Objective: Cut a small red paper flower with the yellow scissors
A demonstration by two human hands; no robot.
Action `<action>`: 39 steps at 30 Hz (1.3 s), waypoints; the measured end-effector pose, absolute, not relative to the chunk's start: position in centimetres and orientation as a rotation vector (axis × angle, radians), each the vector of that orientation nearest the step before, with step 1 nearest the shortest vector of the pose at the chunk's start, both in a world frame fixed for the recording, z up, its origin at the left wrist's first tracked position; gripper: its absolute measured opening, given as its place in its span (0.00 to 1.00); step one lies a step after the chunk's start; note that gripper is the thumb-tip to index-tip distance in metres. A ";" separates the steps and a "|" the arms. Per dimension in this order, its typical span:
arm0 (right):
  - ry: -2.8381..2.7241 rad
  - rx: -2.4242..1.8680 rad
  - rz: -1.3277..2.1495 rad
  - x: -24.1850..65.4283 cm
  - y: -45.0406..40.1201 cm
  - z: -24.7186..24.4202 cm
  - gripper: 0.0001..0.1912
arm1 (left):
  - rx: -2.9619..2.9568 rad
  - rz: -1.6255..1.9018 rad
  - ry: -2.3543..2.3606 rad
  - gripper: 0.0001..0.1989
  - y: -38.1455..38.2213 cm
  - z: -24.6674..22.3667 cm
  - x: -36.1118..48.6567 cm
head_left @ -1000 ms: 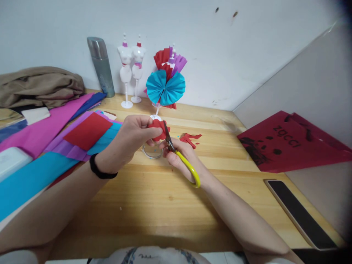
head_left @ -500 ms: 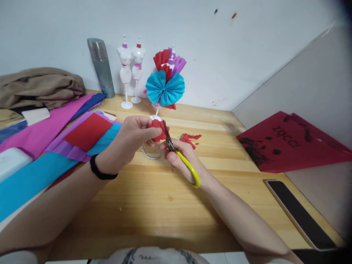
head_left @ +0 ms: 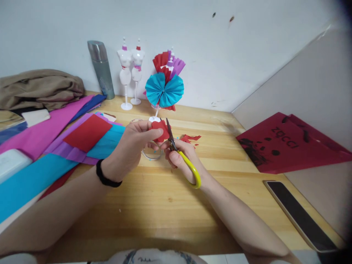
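Note:
Between thumb and fingers, my left hand pinches a small piece of red paper with a wavy, scalloped edge. My right hand is closed around the yellow-handled scissors. Their dark blades stand slightly apart at the right edge of the red paper. Red paper scraps lie on the table just beyond my right hand. Below the red paper, a roll of clear tape or a similar ring is partly covered by my hands.
Behind my hands stands a mini mannequin with a blue pleated paper bow. Two white mannequins and a flask are further left. Coloured paper sheets cover the table's left side. A red bag and a phone are at right.
My left hand has shifted slightly right and turned the red paper, so its scalloped outline shows more. The scissor blades have moved slightly right along its edge.

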State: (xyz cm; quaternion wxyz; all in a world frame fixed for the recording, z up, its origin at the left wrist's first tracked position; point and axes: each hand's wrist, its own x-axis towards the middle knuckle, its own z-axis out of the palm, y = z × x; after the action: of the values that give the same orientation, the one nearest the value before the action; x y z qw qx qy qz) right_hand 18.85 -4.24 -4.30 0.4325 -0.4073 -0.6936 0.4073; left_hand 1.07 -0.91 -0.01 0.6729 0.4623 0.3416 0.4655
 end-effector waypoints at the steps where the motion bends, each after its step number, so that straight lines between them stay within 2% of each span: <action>1: -1.732 -1.011 1.010 18.9 -4.2 -4.4 0.34 | 1.029 1.057 0.769 0.11 -1.0 -0.1 1.1; 7: -1.724 -1.004 0.993 18.9 -4.1 -4.6 0.35 | 0.936 1.107 0.751 0.09 -1.3 -0.9 1.5; 14: -1.724 -0.965 0.989 18.9 -4.0 -5.0 0.35 | 0.847 1.179 0.720 0.12 -1.9 -1.5 2.2; 26: -1.718 -0.853 1.044 19.0 -4.1 -4.9 0.29 | 0.824 1.160 0.756 0.12 -2.2 -2.4 2.8; 39: -1.718 -0.897 1.036 18.9 -4.3 -4.7 0.31 | 0.844 1.256 0.751 0.10 -2.5 -3.0 3.3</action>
State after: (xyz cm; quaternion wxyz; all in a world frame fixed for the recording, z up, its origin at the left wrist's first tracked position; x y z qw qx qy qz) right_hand 18.93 -4.26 -4.71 0.4547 -0.3634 -0.6964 0.4197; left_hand 3.27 -2.53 -3.01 0.6641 0.3735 0.3324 0.5558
